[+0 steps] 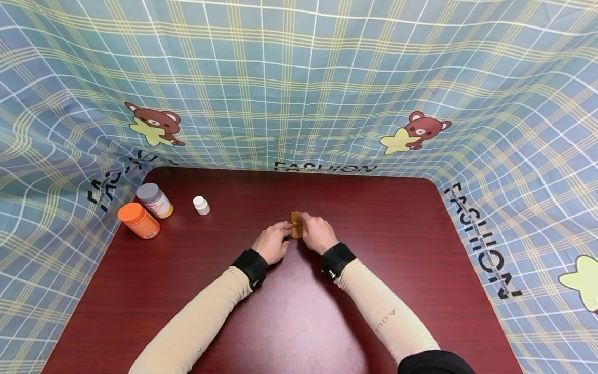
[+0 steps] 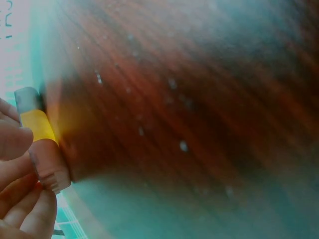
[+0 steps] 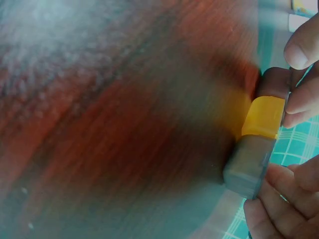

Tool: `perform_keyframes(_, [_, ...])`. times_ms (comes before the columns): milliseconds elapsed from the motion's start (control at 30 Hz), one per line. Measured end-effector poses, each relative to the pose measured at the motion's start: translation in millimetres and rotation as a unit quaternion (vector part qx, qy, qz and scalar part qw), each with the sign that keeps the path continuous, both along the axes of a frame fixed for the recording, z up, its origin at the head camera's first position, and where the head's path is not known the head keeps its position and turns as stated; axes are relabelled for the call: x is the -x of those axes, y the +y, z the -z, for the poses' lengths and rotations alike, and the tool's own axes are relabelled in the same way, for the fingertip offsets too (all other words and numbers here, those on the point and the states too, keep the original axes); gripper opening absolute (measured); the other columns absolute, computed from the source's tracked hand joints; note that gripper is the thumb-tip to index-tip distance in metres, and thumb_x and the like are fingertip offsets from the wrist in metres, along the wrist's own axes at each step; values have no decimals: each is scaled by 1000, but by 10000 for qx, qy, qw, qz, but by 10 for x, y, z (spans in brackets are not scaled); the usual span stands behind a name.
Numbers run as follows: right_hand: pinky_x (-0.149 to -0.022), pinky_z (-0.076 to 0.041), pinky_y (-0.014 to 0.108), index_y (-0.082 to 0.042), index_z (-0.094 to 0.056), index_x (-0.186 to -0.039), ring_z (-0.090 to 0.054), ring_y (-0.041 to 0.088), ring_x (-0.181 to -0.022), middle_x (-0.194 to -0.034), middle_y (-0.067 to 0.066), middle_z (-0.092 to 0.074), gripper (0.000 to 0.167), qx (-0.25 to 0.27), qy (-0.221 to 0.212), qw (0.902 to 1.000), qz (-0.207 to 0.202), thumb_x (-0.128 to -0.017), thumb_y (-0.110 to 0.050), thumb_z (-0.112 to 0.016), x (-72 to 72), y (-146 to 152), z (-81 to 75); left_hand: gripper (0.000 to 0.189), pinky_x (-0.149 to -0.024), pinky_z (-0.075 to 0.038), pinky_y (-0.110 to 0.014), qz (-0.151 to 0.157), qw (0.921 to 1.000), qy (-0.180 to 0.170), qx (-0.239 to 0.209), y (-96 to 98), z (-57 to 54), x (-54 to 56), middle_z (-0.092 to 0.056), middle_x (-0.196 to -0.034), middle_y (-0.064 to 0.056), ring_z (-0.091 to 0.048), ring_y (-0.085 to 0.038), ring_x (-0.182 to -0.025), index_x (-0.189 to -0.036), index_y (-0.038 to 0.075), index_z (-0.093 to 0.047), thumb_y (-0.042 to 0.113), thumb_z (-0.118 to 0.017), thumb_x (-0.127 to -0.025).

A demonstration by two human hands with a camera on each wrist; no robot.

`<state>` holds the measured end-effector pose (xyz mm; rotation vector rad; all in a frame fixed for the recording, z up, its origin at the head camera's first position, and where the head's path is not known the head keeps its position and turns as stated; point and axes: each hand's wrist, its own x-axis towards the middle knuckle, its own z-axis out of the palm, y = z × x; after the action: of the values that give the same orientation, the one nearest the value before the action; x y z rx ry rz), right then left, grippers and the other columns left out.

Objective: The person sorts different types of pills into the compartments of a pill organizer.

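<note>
A small amber-brown case, divided into segments like a pill organizer, is held between both hands over the middle of the table. My left hand holds its left side near the closer end. On the right side, the fingers of my right hand are curled against it. The left wrist view shows the pill organizer with a bright yellow segment between darker ones. From the right wrist, the same pill organizer appears with fingers at both ends. Its contents cannot be seen.
A small white bottle stands on the dark red table at the back left. Farther left are a grey-capped bottle and an orange bottle. A checked blue curtain encloses the back and sides.
</note>
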<state>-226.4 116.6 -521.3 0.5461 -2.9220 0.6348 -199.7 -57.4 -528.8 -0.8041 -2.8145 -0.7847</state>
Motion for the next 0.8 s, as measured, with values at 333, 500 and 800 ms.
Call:
perform_keyframes(333, [-86,-50,40,-6,-55,-129,-63,26,-104,-115,13,-65,41,-65,-405,9983,-407,-88,-4,-50,-62,53,18,33,-92,-48,-39,-23,10000,3,71,16,-6,-7,-63,-121,-13,-57,-28,-117,-109,-3,-70,0,-68,-76])
perform_keyframes(500, [-99,-42,38,1,-50,-133,-54,25,-120,-128,16,-58,47,-96,-334,9971,-680,-86,-3,-51,-165,107,-21,33,-94,-47,-38,-47,9999,-39,124,23,-6,-2,-63,-122,-11,-56,-27,-118,-110,-2,-70,1,-67,-76])
perform_keyframes(800, [-98,-43,37,-2,-54,-129,-55,23,-117,-122,12,-62,43,-141,-91,9967,-800,-86,-5,-57,-285,199,-32,32,-95,-47,-39,-15,9997,-63,232,31,-39,-5,-63,-121,-12,-56,-28,-119,-109,-2,-70,3,-68,-78])
